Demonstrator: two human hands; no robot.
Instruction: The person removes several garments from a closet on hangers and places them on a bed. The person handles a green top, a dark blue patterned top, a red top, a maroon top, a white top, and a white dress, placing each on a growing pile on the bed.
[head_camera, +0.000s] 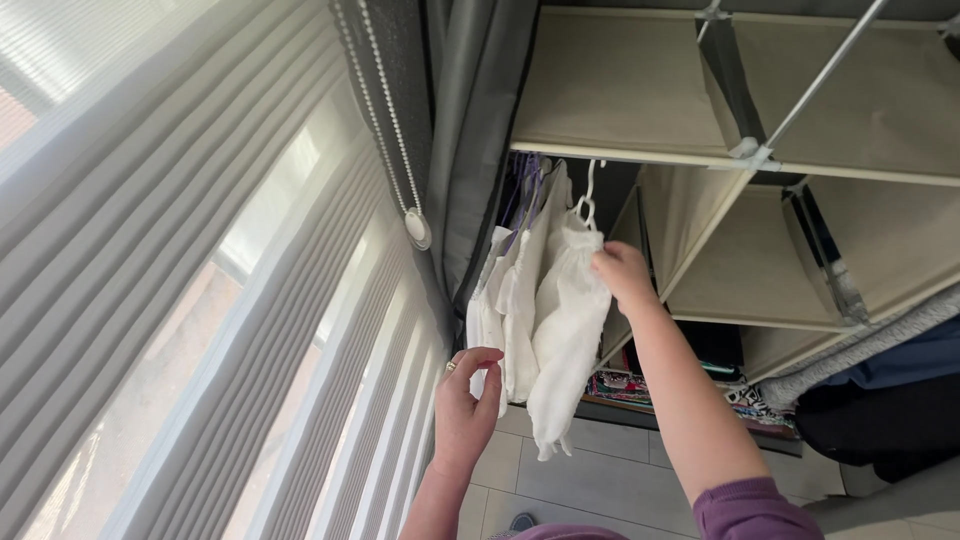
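Several white garments (535, 310) hang on hangers inside a fabric wardrobe. My right hand (620, 272) is raised to the shoulder of the front white garment (568, 330) and grips it just under its white hanger hook (589, 195). My left hand (465, 405) is lower, palm toward the clothes, fingers curled and apart, close to the hem of the leftmost white garment; it holds nothing. A ring sits on one finger.
Beige fabric shelves (700, 90) on a metal frame fill the upper right. A grey wardrobe cover (475, 130) hangs at the left edge. Pleated window blinds (200, 300) with a bead cord (395, 130) are on the left. Tiled floor (590, 470) and dark folded items lie below.
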